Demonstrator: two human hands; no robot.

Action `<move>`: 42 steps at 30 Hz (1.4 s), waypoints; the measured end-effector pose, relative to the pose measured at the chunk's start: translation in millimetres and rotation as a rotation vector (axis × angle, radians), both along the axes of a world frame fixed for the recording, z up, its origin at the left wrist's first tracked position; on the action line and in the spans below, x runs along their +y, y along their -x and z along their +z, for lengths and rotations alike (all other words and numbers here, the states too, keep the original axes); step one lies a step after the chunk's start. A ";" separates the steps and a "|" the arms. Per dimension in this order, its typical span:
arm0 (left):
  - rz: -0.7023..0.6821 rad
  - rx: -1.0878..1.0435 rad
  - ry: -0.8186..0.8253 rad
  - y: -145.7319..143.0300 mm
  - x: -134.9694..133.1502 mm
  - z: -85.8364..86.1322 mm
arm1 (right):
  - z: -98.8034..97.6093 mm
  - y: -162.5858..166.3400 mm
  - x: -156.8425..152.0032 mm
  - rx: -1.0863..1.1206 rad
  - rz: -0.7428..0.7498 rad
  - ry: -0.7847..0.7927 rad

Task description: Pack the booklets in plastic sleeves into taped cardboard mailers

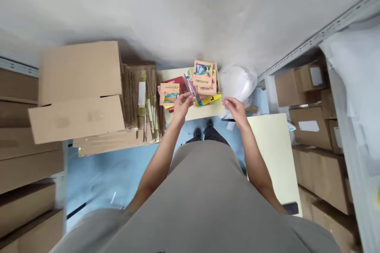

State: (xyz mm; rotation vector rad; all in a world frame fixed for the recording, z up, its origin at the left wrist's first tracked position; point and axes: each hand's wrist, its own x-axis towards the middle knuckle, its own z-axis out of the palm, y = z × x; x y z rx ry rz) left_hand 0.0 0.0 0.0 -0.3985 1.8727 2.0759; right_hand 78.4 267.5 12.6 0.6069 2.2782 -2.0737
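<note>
My left hand is over the front edge of a small table, its fingertips drawn together in a pinch. Anything between them is too small to make out. Beside it lies a pink-orange booklet with a colourful picture, on top of other coloured covers. My right hand also has thumb and fingers pinched, just right of a yellow booklet and in front of a clear plastic bag. Between and beyond my hands, a stack of similar picture booklets rests on a purple-and-white one.
Flattened cardboard and a large carton stand on the left. At right is a cream tabletop with a dark phone-like object. Shelves of cardboard boxes line the right side, more boxes the left.
</note>
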 end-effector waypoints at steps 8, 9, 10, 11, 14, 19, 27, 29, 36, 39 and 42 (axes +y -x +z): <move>0.019 0.013 0.306 90.3 34.4 -11.7 | -15.1 135.6 -24.6 -0.070 0.202 -0.372; 0.006 -0.001 0.337 93.8 37.6 -13.1 | -15.8 140.1 -26.4 -0.093 0.220 -0.406; -0.006 -0.016 0.364 95.5 39.7 -14.4 | -16.3 142.4 -27.5 -0.106 0.234 -0.427; -0.014 -0.025 0.387 95.8 40.9 -15.5 | -16.5 143.1 -28.0 -0.113 0.244 -0.441; 0.015 0.022 0.430 90.1 37.8 -16.9 | -15.9 138.5 -27.6 -0.122 0.265 -0.473; 0.026 0.252 0.413 67.4 15.4 -7.5 | -5.0 109.5 -31.9 0.003 0.228 -0.625; -0.385 0.731 0.422 36.3 6.7 59.1 | 33.6 9.3 -43.3 0.243 0.169 -0.808; -0.548 0.788 0.342 26.5 21.4 71.4 | 34.0 -18.4 -40.3 0.220 0.129 -0.803; -0.873 0.786 0.193 -33.2 96.9 40.7 | 20.8 -143.8 -29.4 0.007 -0.206 -0.652; -0.862 0.602 0.196 -67.0 125.7 11.5 | 16.6 -198.5 -29.5 -0.116 -0.484 -0.419; -0.941 0.314 0.100 -101.7 146.6 -3.9 | 14.3 -240.4 -26.6 -0.130 -0.763 -0.092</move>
